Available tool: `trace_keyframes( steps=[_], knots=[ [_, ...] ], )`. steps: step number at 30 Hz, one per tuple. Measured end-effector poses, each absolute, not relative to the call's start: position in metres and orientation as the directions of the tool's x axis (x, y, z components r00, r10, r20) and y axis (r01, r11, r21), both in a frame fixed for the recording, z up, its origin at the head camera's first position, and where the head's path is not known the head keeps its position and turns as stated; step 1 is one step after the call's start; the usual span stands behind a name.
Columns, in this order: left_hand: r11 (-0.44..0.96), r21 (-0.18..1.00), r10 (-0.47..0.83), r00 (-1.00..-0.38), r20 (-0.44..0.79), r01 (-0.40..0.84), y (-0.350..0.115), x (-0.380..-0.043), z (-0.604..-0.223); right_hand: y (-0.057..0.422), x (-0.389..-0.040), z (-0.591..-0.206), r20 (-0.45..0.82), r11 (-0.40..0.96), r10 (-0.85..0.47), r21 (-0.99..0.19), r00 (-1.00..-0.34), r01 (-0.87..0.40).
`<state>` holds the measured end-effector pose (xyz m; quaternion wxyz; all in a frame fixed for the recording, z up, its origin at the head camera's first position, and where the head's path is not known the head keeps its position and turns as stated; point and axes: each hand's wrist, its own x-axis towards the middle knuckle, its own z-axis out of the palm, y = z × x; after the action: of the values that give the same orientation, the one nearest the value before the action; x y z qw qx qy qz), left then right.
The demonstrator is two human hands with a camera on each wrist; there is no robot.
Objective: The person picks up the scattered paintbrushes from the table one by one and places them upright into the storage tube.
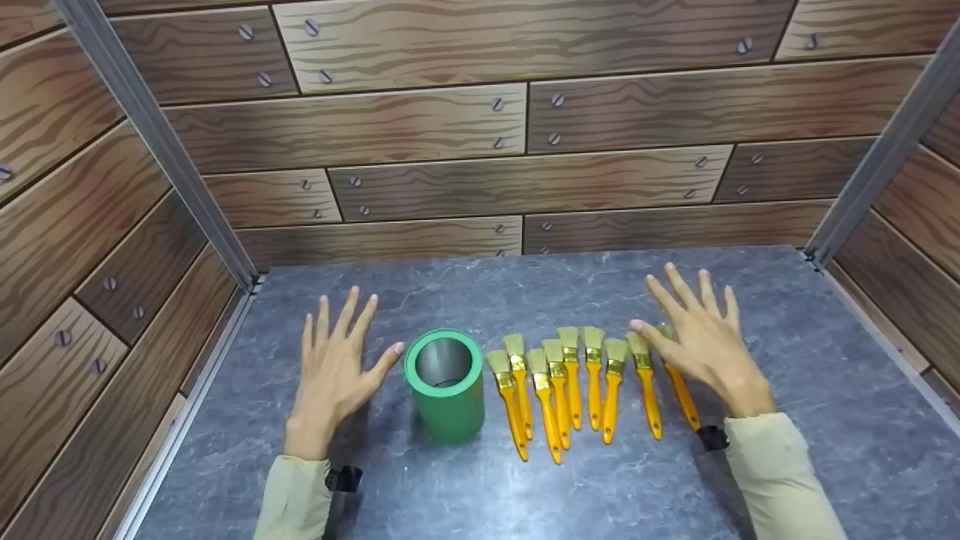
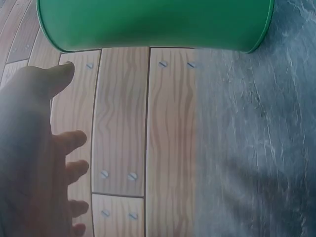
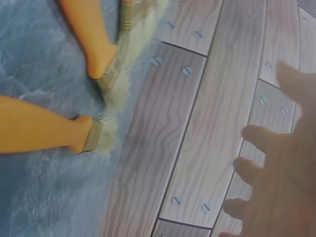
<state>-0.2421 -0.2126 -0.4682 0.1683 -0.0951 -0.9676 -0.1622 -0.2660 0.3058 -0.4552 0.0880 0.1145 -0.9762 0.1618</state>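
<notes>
My left hand (image 1: 330,375) is spread with straight fingers, its thumb tip close beside a green cylindrical container (image 1: 450,412). That container stands upright with its round mouth facing up; its inside looks dark grey. In the left wrist view the green wall (image 2: 153,24) fills the top, apart from the thumb. To the right of the container lies a row of several paintbrushes (image 1: 566,390) with orange handles and pale bristles pointing away from me. Over the rightmost paintbrush (image 1: 682,394), my right hand (image 1: 709,345) is spread and holds nothing, partly hiding its bristles.
A grey marbled tabletop (image 1: 585,495) carries everything. Wood-plank-patterned walls (image 1: 450,120) close it in at the back, left and right, with metal posts (image 1: 161,142) at the corners. A dark strap with a small device (image 1: 343,478) sits at the left wrist.
</notes>
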Motion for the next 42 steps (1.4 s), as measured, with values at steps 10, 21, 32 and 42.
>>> trace_keyframes(
  steps=[10, 21, 32, 42],
  knots=[
    [0.866, 0.331, 0.192, -0.859, 0.474, 0.375, -0.204, -0.240, -0.466, 0.315, -0.255, -0.453, 0.190, 0.908, -0.200, -0.332, -0.961, -0.254],
    [0.518, 0.605, 0.290, -0.789, 0.541, 0.605, -0.193, -0.228, -0.495, 0.331, -0.248, -0.463, 0.177, 0.852, -0.200, -0.454, -0.964, -0.261],
    [0.228, 0.822, 0.366, -0.828, 0.425, 0.523, -0.180, -0.216, -0.531, 0.342, -0.250, -0.482, 0.062, 0.834, -0.172, -0.522, -0.983, -0.179],
    [0.141, 0.893, 0.345, -0.867, 0.360, 0.427, -0.175, -0.208, -0.543, 0.348, -0.252, -0.497, -0.040, 0.821, -0.128, -0.564, -0.991, -0.083]
  ],
)
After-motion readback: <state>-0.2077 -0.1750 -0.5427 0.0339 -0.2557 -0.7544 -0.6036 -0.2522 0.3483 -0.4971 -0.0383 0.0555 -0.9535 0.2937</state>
